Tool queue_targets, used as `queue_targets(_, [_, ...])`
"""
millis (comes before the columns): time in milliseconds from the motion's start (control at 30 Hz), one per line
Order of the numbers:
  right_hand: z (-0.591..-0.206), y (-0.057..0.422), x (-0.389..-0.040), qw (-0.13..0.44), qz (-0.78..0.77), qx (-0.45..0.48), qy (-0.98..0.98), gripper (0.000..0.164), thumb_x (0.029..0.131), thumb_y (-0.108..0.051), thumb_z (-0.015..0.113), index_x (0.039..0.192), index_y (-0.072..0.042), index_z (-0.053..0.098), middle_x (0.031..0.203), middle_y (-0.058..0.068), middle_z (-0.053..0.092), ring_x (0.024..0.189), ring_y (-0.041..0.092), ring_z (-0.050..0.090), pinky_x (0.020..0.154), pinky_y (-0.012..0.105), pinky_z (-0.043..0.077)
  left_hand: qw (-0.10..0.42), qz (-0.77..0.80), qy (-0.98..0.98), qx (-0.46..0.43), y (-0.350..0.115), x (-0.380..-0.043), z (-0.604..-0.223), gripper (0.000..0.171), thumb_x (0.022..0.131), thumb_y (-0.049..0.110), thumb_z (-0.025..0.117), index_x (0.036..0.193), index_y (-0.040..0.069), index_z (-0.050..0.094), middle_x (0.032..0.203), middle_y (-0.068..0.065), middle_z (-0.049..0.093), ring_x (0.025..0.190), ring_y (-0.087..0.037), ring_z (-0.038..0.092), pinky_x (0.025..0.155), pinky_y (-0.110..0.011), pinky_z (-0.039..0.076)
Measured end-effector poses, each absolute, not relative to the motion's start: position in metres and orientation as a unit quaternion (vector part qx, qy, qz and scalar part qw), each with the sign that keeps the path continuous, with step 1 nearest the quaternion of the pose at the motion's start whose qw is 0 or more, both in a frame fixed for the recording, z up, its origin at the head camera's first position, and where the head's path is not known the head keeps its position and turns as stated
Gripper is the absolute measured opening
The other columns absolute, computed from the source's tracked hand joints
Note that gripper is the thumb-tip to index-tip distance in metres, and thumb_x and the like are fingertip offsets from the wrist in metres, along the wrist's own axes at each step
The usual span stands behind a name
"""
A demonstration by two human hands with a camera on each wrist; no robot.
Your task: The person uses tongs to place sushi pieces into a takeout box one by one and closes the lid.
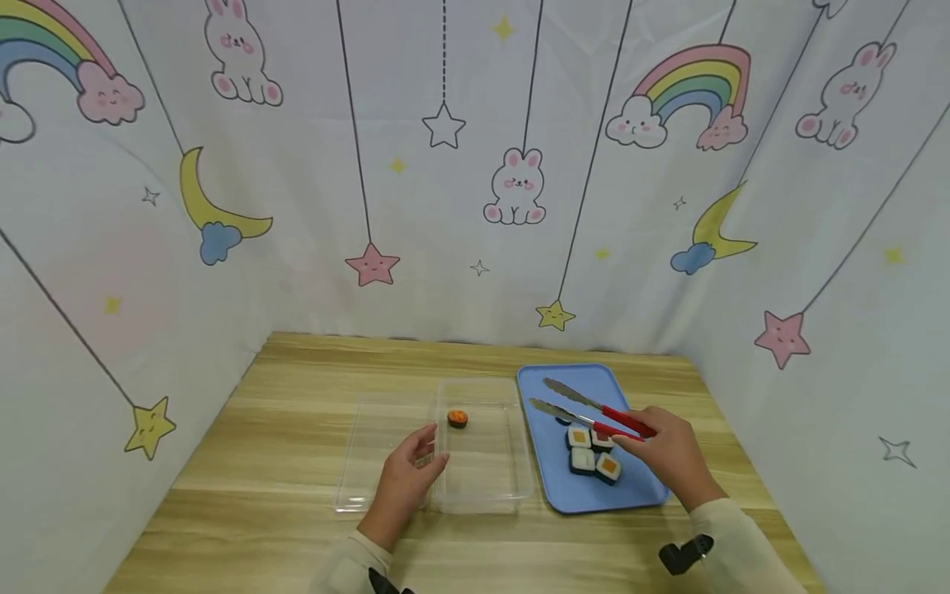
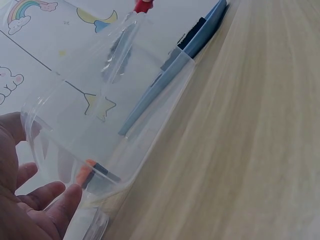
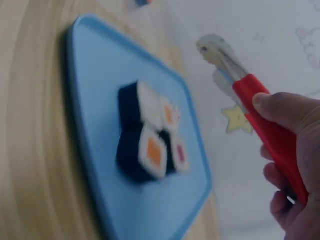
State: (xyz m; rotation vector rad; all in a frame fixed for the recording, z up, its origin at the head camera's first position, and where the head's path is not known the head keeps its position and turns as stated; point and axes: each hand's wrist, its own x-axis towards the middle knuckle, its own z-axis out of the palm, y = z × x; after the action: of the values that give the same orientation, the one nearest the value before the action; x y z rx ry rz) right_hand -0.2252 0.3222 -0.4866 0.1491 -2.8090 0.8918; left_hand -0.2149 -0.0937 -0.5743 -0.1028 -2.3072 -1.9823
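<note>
Left hand, loosely spread beside the clear plastic box, probably steadies it; right hand holds red-handled metal tongs apart over the blue rectangular tray.

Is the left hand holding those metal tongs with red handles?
No: the right hand grips the red-handled metal tongs above the blue rectangular tray.

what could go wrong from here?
1. Four sushi rolls sit packed together on the blue tray, so the spread tongs in the right hand might nudge a neighbor when closing on one.
2. The left hand looks only loosely placed at the clear box's side; a bump could shift the box and the orange-topped piece inside.
</note>
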Motion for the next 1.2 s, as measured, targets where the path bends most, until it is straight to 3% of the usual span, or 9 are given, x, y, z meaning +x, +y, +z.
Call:
queue_targets(300, [-0.499, 0.353, -0.216, 0.090, 0.250, 0.033, -0.964, 0.040, 0.082, -0.027, 0.090, 0.115, -0.006, 0.079, 0.088, 0.002, 0.069, 0.076, 0.020, 0.057, 0.063, 0.031, 0.050, 0.043, -0.654, -0.755, -0.029, -0.094, -0.214, -0.573, 0.054, 0.095, 0.013, 0.077, 0.144, 0.001, 0.058, 0.140, -0.024, 0.061, 0.126, -0.040, 0.061, 0.103, -0.052, 0.053])
queue_targets(1200, [-0.469, 0.334, -0.235, 0.005, 0.204, 0.014, -0.979, 0.043, 0.086, -0.030, 0.086, 0.113, 0.003, 0.077, 0.104, 0.016, 0.074, 0.086, 0.027, 0.062, 0.073, 0.041, 0.059, 0.037, -0.649, -0.760, -0.028, -0.095, -0.213, -0.574, 0.055, 0.095, 0.013, 0.077, 0.145, 0.001, 0.057, 0.141, -0.023, 0.060, 0.126, -0.039, 0.061, 0.103, -0.052, 0.052])
